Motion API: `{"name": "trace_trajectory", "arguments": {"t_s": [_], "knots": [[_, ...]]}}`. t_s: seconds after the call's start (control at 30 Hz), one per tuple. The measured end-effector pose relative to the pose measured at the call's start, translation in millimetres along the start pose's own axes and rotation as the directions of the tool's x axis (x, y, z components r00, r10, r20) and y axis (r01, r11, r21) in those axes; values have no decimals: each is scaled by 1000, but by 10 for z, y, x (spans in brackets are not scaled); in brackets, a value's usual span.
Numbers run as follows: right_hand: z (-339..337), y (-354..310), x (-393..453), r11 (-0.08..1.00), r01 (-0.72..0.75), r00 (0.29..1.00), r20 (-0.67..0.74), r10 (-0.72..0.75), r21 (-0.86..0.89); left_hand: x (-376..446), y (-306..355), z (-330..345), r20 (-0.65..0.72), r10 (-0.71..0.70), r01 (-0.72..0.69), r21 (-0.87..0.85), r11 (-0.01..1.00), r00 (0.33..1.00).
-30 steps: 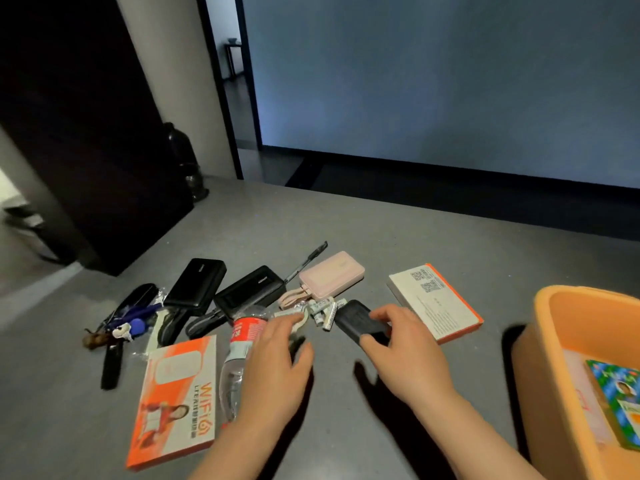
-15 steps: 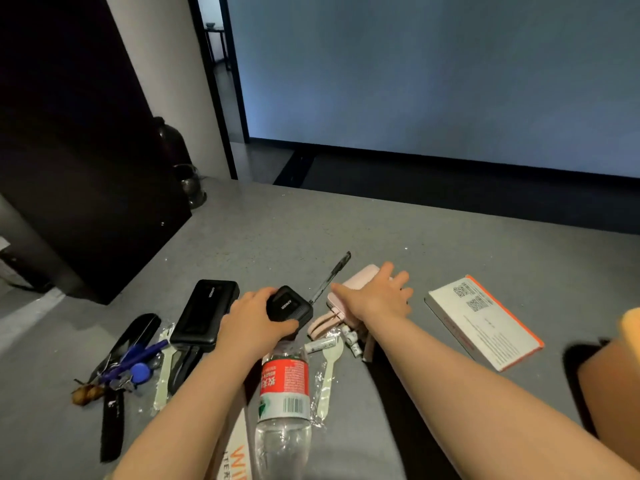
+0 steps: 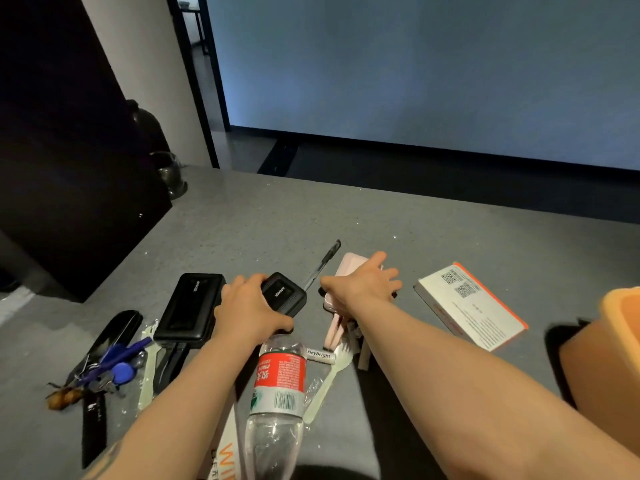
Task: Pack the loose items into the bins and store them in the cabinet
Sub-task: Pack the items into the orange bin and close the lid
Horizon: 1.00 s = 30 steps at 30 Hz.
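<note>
Two hands reach at once | left hand [image 3: 254, 308] curled round small black Anker power bank [image 3: 285, 293], likely to lift it | right hand [image 3: 360, 284] fingers spread over pink power bank [image 3: 346, 268], grip unclear | both items on grey table [image 3: 277, 223] | orange bin [image 3: 620, 327] waits at right.

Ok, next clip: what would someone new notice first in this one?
Two bare arms reach over a grey table: the left hand grips a small black power bank, and the right hand lies on a pink power bank. Near the camera lies a clear water bottle with a red label, and an orange bin sits at the right edge.
</note>
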State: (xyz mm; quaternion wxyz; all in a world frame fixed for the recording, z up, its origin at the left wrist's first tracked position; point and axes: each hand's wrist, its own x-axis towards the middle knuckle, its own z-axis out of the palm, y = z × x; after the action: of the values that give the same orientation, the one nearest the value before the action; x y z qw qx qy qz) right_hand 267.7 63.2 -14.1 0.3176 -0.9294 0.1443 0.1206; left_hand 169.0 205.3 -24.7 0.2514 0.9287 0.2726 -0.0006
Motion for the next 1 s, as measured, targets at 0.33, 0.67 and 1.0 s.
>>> {"name": "trace_trajectory", "arguments": {"t_s": [0.33,0.67,1.0], "knots": [[-627,54,-180,926,187,982,-49,-181,327,-274,465,-590,-304,146,-181,-91,979,942],[-1891,1309,-865,833,259,960,-228,-164,489,-1292,1541,-82,-184,400,-438,-298,848,898],[-3102,2580,-546,928,149,938,-345,-24,341,-1911,2566,456,-149,509,-517,-449,729,848]]}}
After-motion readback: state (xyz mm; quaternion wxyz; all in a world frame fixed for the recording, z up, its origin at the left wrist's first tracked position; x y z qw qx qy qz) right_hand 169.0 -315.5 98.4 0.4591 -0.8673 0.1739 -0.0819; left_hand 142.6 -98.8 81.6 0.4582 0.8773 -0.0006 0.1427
